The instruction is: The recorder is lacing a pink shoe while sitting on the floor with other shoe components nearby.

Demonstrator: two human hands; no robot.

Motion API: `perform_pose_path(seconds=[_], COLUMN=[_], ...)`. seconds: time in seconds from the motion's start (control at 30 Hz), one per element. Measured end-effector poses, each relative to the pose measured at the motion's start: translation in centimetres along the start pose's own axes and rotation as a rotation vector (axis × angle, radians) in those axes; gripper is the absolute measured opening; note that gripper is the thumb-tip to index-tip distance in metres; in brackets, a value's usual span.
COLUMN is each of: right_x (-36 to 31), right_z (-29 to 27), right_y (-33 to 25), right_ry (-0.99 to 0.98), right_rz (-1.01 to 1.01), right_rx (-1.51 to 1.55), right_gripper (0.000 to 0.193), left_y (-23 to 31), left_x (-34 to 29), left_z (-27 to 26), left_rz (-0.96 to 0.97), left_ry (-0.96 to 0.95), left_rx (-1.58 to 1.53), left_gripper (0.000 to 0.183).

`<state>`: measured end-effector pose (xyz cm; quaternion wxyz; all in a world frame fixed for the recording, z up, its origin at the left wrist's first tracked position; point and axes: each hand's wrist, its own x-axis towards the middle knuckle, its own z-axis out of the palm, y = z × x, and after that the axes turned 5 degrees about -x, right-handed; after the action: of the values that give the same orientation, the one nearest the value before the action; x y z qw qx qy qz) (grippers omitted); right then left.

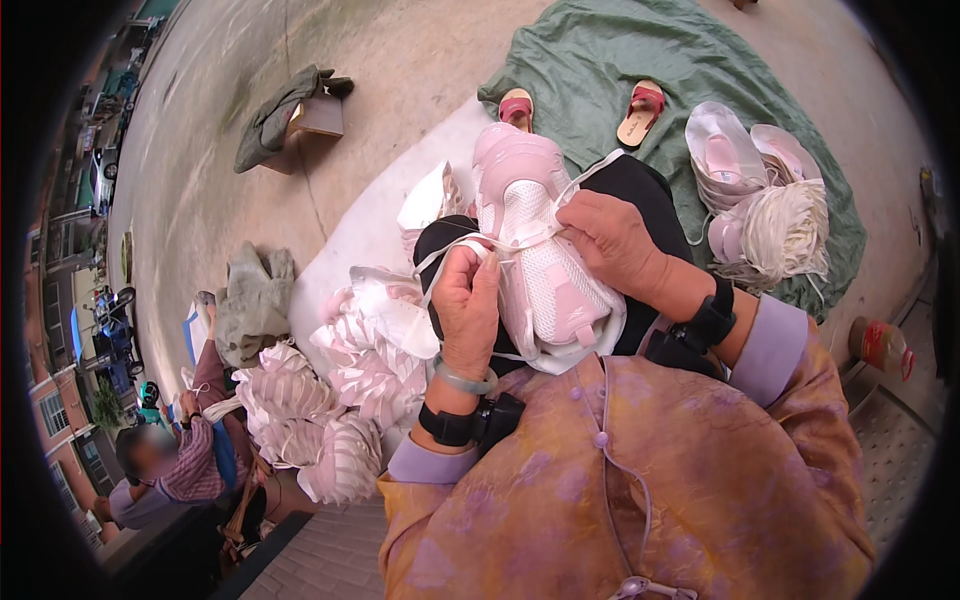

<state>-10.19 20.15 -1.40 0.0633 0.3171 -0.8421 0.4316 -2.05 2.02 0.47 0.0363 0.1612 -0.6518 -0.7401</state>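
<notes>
While seated over a pink-and-white shoe upper (550,278) resting on the black trousers (645,185) of the lap, holds a white lace (530,242) in both hands, across the middle of the upper. Pinches the lace between thumb and bent fingers of the left hand (468,300), at the left edge of the upper. Grasps it likewise in the right hand (610,235), at the opposite edge, with fingertips close to the mesh. Cannot tell from this angle exactly how the lace runs beneath the fingers. Wears a pale bangle (465,380) on the left wrist, a black strap on each wrist, and an orange-and-purple top (640,480). To the left, near the lap, shows heaped pink-and-white bundles (320,410) on and beside a white sheet (355,225). To the right, on a green sheet (600,50), shows stacked uppers (722,155) beside a thick hank of off-white laces (795,235). Beyond the knees, shows red sandals (640,115); farther off, a cardboard box (318,118) under dark cloth (275,125). At far left, includes another person (190,460) in a checked sleeve; at right, a clear plastic bottle (880,345).
</notes>
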Motion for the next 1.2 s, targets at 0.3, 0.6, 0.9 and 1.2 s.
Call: perform_pose_path(seconds=[0.3,0.6,0.9,1.2], right_x=[-0.5,-0.6,-0.9,-1.2], right_z=[-0.3,-0.4,-0.2,-0.3], right_y=[-0.4,-0.4,-0.1,0.0], right_ry=[-0.024,0.006,0.092,0.162], right_rz=[0.160,0.229,0.215,0.222], right_rx=[0.088,0.175,0.236,0.185], right_gripper=[0.018,0.019,0.012,0.014], left_y=[-1.3,-0.2,0.0,-0.1], left_x=[1.0,1.5,2.4,2.0], left_z=[-0.2,0.5,1.6,1.0], left_rz=[0.204,0.330,0.594,0.174], left_ry=[0.040,0.039,-0.041,0.096], left_rx=[0.309,0.531,0.807,0.585], left_gripper=[0.007,0.012,0.008,0.015])
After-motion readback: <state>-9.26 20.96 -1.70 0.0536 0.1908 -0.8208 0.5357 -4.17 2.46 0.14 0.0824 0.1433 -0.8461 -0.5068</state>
